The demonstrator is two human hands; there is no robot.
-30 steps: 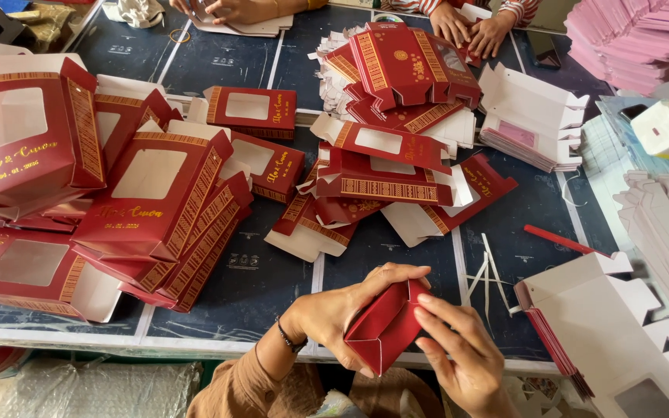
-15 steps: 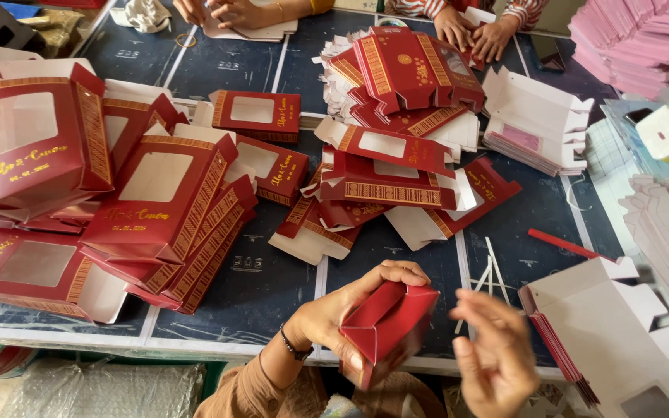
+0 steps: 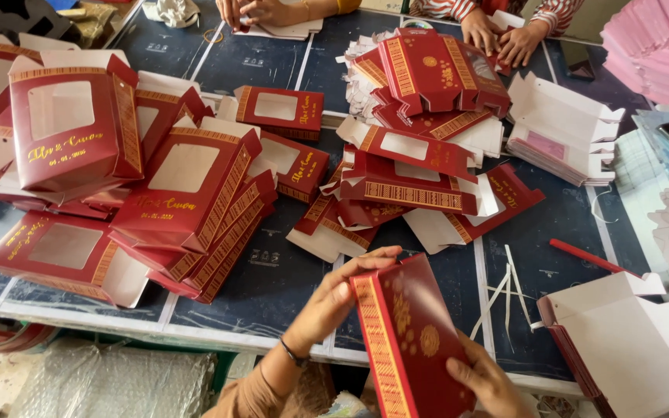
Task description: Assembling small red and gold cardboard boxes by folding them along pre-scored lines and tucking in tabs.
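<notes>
Head view looked down over my forearms at a dark blue cutting-mat table (image 3: pixel 272 279) crowded with cartons. My left hand (image 3: pixel 342 290) reached in from below, wrist bent back, a thin dark band around it; its fingers (image 3: pixel 373 257) curled over the upper left edge of a dark red folded cardboard box with gold patterned borders (image 3: pixel 408 340), thumb tucked behind where I could not see it. My right hand (image 3: pixel 485 379) came up from the lower edge, fingers wrapped closed against the box's lower right side, so both hands gripped the same carton. That box sat tilted, its long side running from upper left to lower right, raised above the near table edge just in front of me.

To my left lay a heap of red window boxes with gold lettering (image 3: pixel 180 193), leaning on one another. Beyond my hands spread a pile of flat red-and-white box blanks (image 3: pixel 412 170). A stack of white unfolded cartons (image 3: pixel 563 128) rested to the right of it, and a thin red stick (image 3: pixel 586 257) lay near white paper strips (image 3: pixel 509 282). At the far edge, another person's hands (image 3: pixel 497 35) in striped sleeves touched red cartons there.
</notes>
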